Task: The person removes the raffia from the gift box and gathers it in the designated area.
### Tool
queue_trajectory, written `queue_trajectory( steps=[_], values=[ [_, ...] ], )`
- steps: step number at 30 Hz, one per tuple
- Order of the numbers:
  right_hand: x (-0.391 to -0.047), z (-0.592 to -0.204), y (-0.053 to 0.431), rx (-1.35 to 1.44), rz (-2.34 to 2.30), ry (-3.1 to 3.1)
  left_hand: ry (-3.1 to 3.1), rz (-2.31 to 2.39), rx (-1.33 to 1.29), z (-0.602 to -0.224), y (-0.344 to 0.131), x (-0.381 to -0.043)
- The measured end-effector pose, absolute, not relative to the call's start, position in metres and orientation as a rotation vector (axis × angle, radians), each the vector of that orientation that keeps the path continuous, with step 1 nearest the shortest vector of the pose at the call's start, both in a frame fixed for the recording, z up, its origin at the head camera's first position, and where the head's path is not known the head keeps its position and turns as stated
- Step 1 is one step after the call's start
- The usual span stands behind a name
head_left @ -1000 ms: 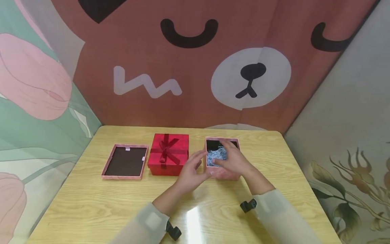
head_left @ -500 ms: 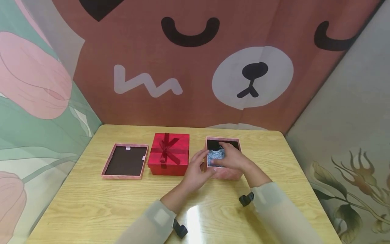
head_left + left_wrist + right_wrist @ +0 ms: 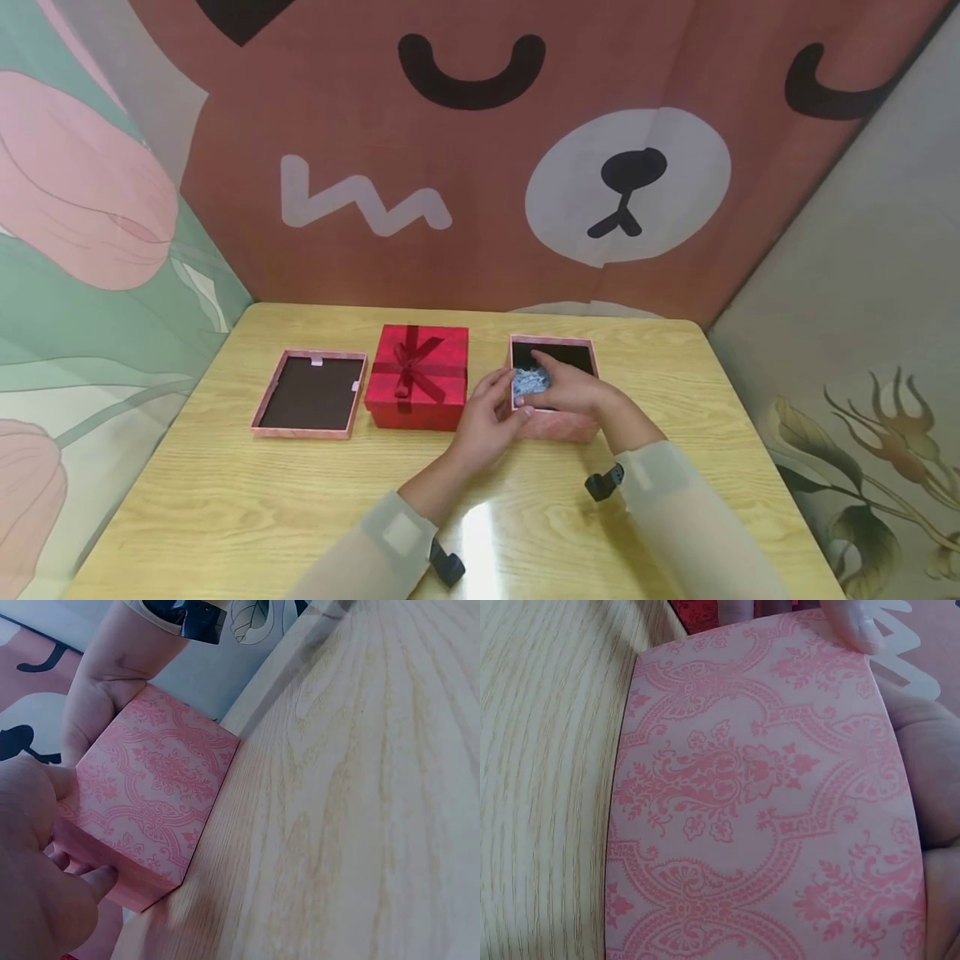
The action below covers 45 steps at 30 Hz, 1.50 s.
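A pink patterned gift box [image 3: 564,428] stands lidless on the table, with blue shredded paper [image 3: 531,381] bunched at its left side and dark bottom showing behind. My left hand [image 3: 480,429] grips the box's near left corner; in the left wrist view, a finger bends against one wall of the box [image 3: 165,772] and the thumb lies over the edge. My right hand [image 3: 573,392] reaches down inside, thumb and index finger curved round the shredded paper. The right wrist view shows mainly the patterned wall, with part of the right hand [image 3: 930,780] behind its rim; its other fingertips are hidden.
Left of the box sits a red gift box [image 3: 420,371] with a dark red ribbon bow. Farther left lies a shallow pink lid [image 3: 311,396], dark inside facing up. The wooden table [image 3: 300,500] meets a bear-printed backdrop [image 3: 375,275] along its far edge.
My right hand has moved left inside the box and bunched the shredded paper toward the left wall, baring more dark bottom. My left hand has closed in onto the box's corner.
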State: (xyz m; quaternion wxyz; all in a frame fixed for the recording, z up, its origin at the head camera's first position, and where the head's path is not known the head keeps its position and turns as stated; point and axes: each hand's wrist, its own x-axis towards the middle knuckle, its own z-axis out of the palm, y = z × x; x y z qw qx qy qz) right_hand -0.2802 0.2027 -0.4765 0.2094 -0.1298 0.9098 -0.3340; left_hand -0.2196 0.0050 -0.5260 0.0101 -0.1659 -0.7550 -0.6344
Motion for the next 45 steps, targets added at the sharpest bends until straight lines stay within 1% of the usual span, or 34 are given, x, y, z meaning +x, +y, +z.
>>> queue_trajectory(
  steps=[11, 18, 26, 36, 45],
  values=[
    [-0.281, -0.475, 0.205, -0.441, -0.954, 2.438, -2.374, -2.003, -0.518, -0.526, 0.004, -0.22],
    [-0.282, -0.475, 0.205, -0.563, -1.004, 2.349, -2.398, -2.001, -0.487, -0.524, 0.006, -0.219],
    [-0.283, -0.474, 0.205, -0.582, -0.968, 2.351, -2.434, -1.968, -0.444, -0.523, 0.007, -0.219],
    [-0.281, -0.475, 0.211, -0.515, -1.047, 2.306, -2.431, -1.989, -0.451, -0.522, 0.005, -0.219],
    [-0.281, -0.472, 0.214, -0.572, -1.083, 2.313, -2.465, -1.965, -0.436, -0.523, 0.005, -0.22]
  ],
)
